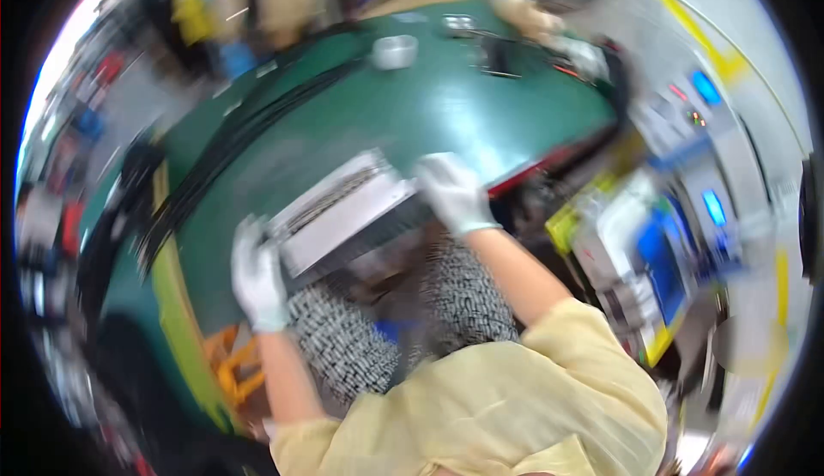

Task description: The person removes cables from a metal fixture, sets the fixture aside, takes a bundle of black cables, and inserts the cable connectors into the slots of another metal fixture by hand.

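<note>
A long white box-like piece (343,212) with a dark strip along its top lies slanted at the near edge of the green table, above my lap. My left hand (257,277), in a white glove, grips its left end. At the opposite end my right hand (452,191), gloved the same way, has its fingers closed on the upper right corner. Motion blur smears the piece, so its details cannot be made out.
A bundle of long black cables (232,145) runs across the left of the green table (343,124). A white container (395,52) stands at the back. Another person's gloved hand (586,57) is at the far right corner. Equipment with blue screens (713,207) stands at right.
</note>
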A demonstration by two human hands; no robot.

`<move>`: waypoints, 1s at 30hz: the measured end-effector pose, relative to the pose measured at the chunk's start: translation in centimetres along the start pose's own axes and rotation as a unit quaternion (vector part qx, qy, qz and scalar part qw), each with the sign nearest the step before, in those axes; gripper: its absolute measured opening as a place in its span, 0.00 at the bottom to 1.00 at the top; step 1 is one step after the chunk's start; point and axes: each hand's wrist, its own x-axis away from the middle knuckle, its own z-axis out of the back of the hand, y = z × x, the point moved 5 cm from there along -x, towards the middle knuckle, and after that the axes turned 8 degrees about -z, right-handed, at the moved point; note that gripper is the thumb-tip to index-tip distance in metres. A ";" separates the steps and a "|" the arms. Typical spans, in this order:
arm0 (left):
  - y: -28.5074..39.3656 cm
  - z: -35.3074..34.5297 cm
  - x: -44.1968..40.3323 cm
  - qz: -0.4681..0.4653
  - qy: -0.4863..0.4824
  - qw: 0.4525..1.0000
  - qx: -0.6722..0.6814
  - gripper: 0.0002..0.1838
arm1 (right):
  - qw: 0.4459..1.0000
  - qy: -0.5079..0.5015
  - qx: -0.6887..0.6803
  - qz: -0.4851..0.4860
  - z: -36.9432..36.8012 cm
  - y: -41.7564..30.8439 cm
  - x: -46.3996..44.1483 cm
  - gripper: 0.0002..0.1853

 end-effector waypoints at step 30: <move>-2.1 -0.6 0.6 0.051 -0.058 0.996 0.054 0.22 | 0.907 -0.039 -0.263 -0.326 9.9 6.9 14.5 0.13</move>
